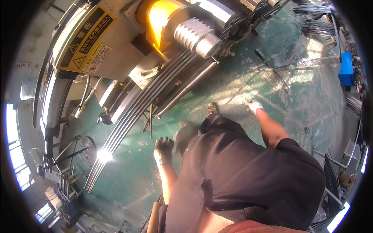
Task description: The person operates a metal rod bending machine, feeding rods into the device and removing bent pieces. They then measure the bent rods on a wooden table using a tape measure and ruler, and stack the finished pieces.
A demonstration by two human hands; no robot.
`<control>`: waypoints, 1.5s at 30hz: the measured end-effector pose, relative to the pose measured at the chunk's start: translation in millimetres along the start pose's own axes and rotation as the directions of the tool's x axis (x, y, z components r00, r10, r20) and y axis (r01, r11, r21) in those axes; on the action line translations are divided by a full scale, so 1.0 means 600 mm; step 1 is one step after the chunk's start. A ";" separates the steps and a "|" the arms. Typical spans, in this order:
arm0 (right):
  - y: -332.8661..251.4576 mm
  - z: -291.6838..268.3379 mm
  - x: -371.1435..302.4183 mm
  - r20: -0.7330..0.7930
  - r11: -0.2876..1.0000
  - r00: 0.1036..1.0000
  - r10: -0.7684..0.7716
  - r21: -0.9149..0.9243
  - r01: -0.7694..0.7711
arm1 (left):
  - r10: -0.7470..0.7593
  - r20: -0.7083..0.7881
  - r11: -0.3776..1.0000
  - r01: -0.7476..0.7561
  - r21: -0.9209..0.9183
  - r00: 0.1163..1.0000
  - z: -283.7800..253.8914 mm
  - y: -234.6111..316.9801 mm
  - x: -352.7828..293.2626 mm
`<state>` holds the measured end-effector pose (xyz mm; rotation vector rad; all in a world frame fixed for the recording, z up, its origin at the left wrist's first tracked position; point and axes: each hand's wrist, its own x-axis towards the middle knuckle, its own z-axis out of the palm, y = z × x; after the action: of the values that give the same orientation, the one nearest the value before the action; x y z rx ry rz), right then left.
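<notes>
My left hand (164,150), in a dark grey work glove, hangs beside my dark trousers with its fingers curled in. Nothing sticks out of it. Nearest to it are a bundle of long thin metal bars (128,105) and a dark bent hose (150,120), both apart from the hand. My right hand (255,106), in a pale glove, is stretched out on the other side of my body over the green floor. Its fingers look small but somewhat apart, and I see nothing in them or touching them.
A large machine (112,39) with a yellow-and-black warning label and a yellow housing (157,19) fills the upper left. A ridged metal shaft end (198,37) juts from it. A fan (83,147) stands at left. A blue box (345,69) and bar stacks (316,27) are at right.
</notes>
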<state>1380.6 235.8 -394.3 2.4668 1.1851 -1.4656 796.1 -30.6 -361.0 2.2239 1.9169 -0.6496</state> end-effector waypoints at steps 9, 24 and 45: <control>-0.106 -0.092 0.017 -0.135 0.964 0.960 -0.247 0.066 0.257 | 0.158 0.087 0.987 -0.159 -0.001 0.984 0.055 -0.039 0.145; -0.164 -0.170 0.257 0.337 0.680 0.929 -0.152 -0.646 0.346 | -0.468 0.427 -0.052 0.459 -0.887 0.773 -0.123 0.120 0.307; 0.031 -0.260 0.162 0.279 0.714 0.907 -0.316 -0.559 0.420 | -0.449 0.715 -0.867 -0.066 -0.495 0.536 -0.190 0.309 0.244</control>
<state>1532.3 340.6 -388.5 1.7026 1.8374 -1.0610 1016.6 111.4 -350.0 -0.3983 1.6439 1.4288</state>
